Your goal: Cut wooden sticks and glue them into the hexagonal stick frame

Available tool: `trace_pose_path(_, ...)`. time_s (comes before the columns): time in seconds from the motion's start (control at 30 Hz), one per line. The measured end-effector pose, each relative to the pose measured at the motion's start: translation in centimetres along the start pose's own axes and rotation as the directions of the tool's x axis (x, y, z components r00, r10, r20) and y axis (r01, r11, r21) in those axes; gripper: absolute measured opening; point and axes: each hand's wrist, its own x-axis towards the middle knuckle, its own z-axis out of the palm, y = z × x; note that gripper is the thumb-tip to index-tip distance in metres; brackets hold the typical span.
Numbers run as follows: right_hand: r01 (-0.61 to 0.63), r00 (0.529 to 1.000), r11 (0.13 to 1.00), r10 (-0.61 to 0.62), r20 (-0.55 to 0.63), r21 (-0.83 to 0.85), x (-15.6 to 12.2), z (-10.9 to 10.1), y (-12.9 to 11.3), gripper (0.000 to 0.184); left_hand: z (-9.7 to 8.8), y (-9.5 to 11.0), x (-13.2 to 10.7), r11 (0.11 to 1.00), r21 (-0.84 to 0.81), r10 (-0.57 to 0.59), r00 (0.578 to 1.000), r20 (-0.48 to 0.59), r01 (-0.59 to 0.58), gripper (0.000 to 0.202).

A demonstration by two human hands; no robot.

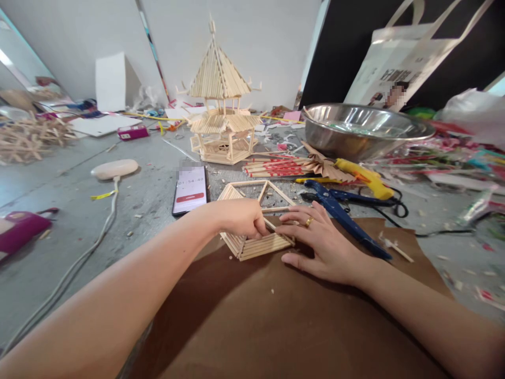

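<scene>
The hexagonal frame (262,246) of pale sticks lies flat on a brown sheet (252,316) spread over the worktop (79,221), straight ahead of the person and right between the two hands. The left hand (240,217) comes in over the frame's left side, its fingers (261,229) curled down and pinched shut on a thin stick (278,209) near the frame's middle (the exact contact is partly hidden by the knuckles). That stick's long axis runs roughly left to right, from the left fingertips toward the right hand (321,242). The right hand rests palm down with its fingers spread and nearly flat, grasping nothing, fingertips touching the frame's right edge. Both hands are on the frame; the left is the one over its centre. A blue glue gun (339,210) lies just beyond the right hand, a phone (190,189) just beyond the left
</scene>
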Motion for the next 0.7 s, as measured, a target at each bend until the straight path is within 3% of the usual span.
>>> trace_pose_path(0.7,0.043,0.999,0.999,-0.043,0.03,-0.009,0.06,0.05,-0.13,0.049,0.12,-0.17,0.01,1.0,-0.011,0.012,1.0,-0.017,-0.013,0.029)
